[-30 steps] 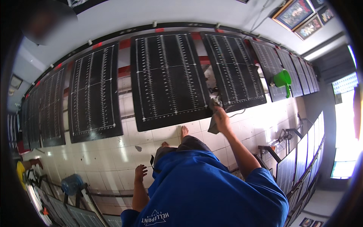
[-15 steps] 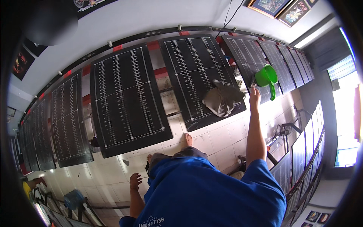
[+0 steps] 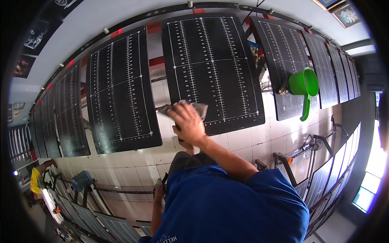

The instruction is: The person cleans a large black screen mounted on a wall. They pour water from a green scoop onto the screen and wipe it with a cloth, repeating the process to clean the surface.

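My right hand point(image 3: 189, 123) presses a grey cloth point(image 3: 201, 109) onto the near left edge of a black board point(image 3: 212, 91) with white ruler-like markings. Part of the cloth sticks out past the board's left side, and the hand is slightly smeared by motion. Low beside my body hangs my left hand point(image 3: 159, 189), near my leg and away from the boards; its fingers do not show clearly. A green dipper point(image 3: 304, 83) with a long handle rests on the neighbouring board point(image 3: 282, 60) to the right, out of reach of either hand's present place.
Similar marked black boards stand in a row to the left point(image 3: 115, 93) and right, with gaps between them. Behind me are more boards on metal frames point(image 3: 314, 141) and a blue water jug point(image 3: 82, 181). A person in a yellow sleeve point(image 3: 35, 180) is at far left.
My right hand has left the dipper's side and come onto the cloth, which has gone from a heap on the board's right part to its left edge. My left hand has drawn nearer my body.
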The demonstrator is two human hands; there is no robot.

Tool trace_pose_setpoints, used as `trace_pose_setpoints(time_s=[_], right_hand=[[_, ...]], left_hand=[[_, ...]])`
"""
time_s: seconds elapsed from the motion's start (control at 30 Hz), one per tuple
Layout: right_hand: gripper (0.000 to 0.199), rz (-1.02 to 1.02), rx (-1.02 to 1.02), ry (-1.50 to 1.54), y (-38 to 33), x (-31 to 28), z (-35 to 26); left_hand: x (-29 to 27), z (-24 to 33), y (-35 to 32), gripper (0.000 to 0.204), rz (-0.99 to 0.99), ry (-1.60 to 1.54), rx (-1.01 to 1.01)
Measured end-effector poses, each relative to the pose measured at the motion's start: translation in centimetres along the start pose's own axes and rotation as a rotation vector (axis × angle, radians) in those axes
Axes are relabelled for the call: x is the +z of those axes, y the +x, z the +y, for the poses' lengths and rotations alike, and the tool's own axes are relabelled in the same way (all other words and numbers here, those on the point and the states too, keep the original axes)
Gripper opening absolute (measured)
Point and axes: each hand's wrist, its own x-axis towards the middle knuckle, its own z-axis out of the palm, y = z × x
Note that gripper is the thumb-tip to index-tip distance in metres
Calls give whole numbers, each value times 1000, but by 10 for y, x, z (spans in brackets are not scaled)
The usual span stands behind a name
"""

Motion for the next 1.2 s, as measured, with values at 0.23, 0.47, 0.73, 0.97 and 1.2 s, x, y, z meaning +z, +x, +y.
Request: trace_pose_setpoints(time_s=[0.23, 0.47, 0.73, 0.97, 1.2], right_hand=[[49, -83, -74, -25, -86, -40, 68], [49, 365, 680, -534, -87, -81, 211], [57, -135, -10, 67, -37, 21, -23], [58, 323, 781, -376, -117, -89, 178], [60, 363, 641, -560, 196, -63, 288]], left_hand=[[1, -15, 24, 47, 60, -840, -263], [17, 5, 20, 47, -4, -794, -190], [-34, 37, 75, 42, 66, -818, -95], [22, -17, 19, 38, 106, -997, -593], [32, 38, 24, 42, 95, -540, -53]])
